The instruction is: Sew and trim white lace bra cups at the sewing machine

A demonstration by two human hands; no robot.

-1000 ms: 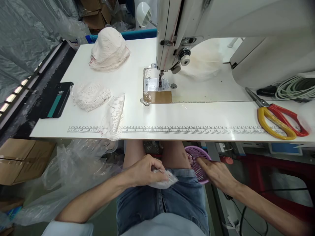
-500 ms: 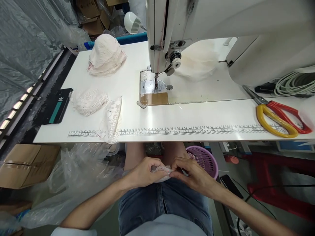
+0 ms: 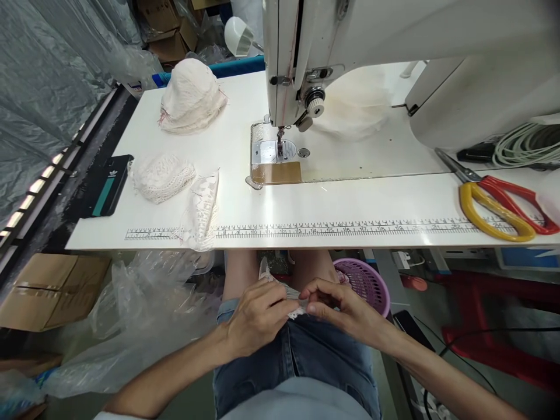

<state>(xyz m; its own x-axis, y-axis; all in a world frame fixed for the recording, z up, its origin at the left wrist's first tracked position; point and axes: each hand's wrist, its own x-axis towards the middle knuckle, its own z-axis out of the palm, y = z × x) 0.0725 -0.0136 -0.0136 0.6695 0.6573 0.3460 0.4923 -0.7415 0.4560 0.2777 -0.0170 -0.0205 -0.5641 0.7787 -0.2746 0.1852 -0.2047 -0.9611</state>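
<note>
Over my lap, below the table's front edge, both hands pinch one small white lace piece (image 3: 280,286). My left hand (image 3: 256,315) is closed on its left part, and my right hand (image 3: 345,306) grips its right end with thumb and fingers. The lace stretches between them above my denim shorts (image 3: 297,361). A purple plastic basket (image 3: 371,289) sits just right of my right hand.
A white sewing machine (image 3: 350,52) stands on the white table (image 3: 332,204), needle at centre. Lace pieces (image 3: 164,175) and a stack of them (image 3: 192,96) lie at the left, red and yellow scissors (image 3: 499,198) at the right. Clear plastic bags (image 3: 131,315) hang left of my knee.
My right hand left the purple basket and came to the lace held by my left hand. Both hands now pull the piece between them, slightly higher over my lap.
</note>
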